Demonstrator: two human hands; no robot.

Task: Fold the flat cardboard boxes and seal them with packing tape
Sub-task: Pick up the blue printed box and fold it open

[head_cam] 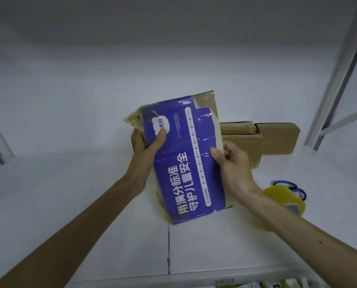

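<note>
A flat blue cardboard box (183, 163) with white print is held up over the white table (69, 204) at the middle of the view. My left hand (148, 148) grips its left edge, thumb on the printed face. My right hand (231, 163) pinches its right edge, thumb on the front. Old yellowish tape clings to the box's left and lower edges. A roll of yellowish packing tape (283, 204) lies on the table at the right, partly behind my right forearm.
Brown cardboard boxes (277, 138) lie on the table behind the blue box. Blue-handled scissors (294, 188) lie just beyond the tape roll. A grey metal frame post (339, 80) rises at the right. A seam (168, 250) splits the tabletop near me.
</note>
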